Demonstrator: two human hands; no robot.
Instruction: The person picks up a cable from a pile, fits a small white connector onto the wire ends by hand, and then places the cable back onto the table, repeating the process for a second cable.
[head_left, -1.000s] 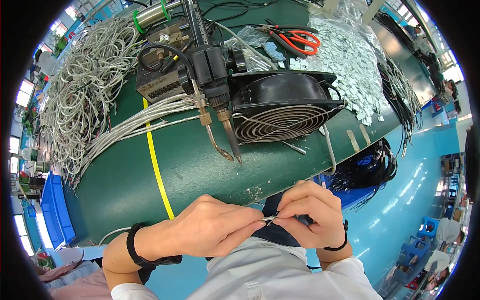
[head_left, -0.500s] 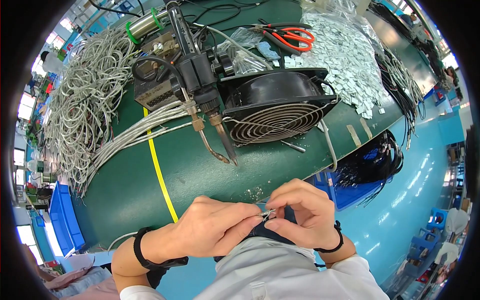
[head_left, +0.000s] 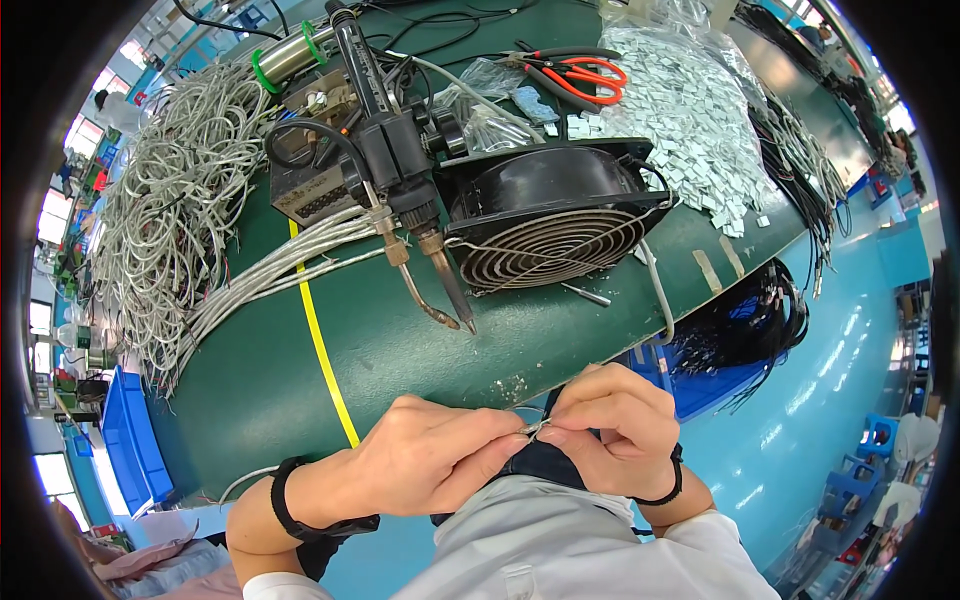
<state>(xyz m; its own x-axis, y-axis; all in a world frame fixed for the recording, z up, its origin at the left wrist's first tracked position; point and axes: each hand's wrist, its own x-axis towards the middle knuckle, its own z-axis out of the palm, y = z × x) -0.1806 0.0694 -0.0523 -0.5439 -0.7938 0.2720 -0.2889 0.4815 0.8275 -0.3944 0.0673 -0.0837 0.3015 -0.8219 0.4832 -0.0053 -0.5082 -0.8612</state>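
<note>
My left hand pinches the end of a silvery cable between thumb and forefinger, just beyond the bench's front edge. Closed as well, my right hand grips the fine strands at the same end with its thumb and fingertips. The fingertips of both hands almost meet, and they hide most of the cable end. A soldering iron in a stand points down at the bench ahead of my hands. Beside it stands a black fan with a round wire guard.
A heap of silvery cables lies at left. Beyond the fan are red-handled pliers, many small pale pieces and a solder spool. Yellow tape crosses the green bench. Blue bins flank it, the right one holding black cables.
My right thumb and fingers have drawn closer together on the strands, and that hand has shifted slightly right. My left hand keeps its pinch, almost in the same place.
</note>
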